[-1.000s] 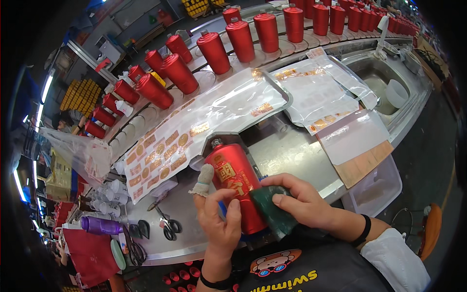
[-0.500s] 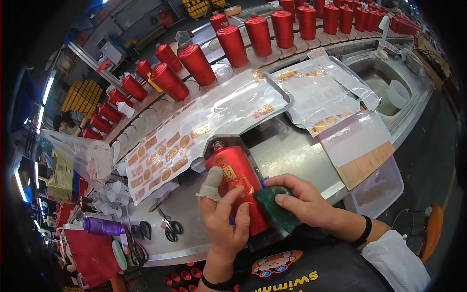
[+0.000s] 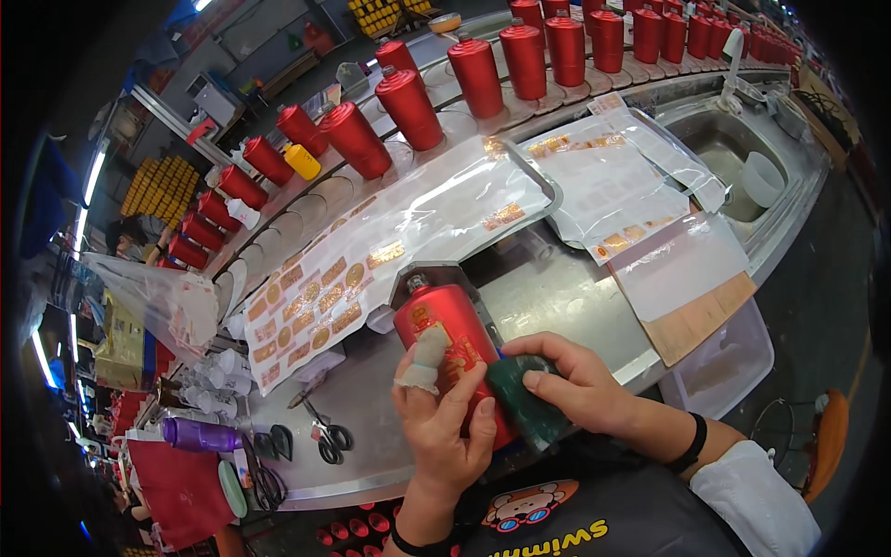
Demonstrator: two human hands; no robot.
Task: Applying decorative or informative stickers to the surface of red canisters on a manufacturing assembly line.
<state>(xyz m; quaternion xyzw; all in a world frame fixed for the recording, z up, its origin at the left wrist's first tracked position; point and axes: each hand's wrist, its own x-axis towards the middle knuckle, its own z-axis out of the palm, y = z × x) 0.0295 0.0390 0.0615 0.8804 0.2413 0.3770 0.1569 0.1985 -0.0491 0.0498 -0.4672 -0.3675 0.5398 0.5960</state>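
A red bottle point(image 3: 445, 320) with a gold decal point(image 3: 465, 349) lies tilted in a metal cradle in front of me, its neck pointing away. My left hand point(image 3: 445, 436) rests on the bottle with its fingers apart, and a wrapped, bandaged finger point(image 3: 426, 360) touches the decal area. In my right hand point(image 3: 583, 388) is a dark green, translucent, flexible sheet point(image 3: 522, 392), pinched between thumb and fingers. The sheet lies against the bottle's right side, near its lower half. My hands partly cover the lower end of the bottle.
Behind the cradle lie sheets of gold decals point(image 3: 316, 297) and more decal sheets point(image 3: 603, 176). Red bottles point(image 3: 408, 110) and one yellow bottle point(image 3: 302, 161) stand on a curved conveyor. Scissors point(image 3: 327, 436) and a purple bottle point(image 3: 200, 433) are at left; a sink point(image 3: 733, 139) is far right.
My left hand has slid a little right and down over the bottle. On the conveyor the red bottles have moved left, and the yellow one now shows fully. My right hand has barely moved.
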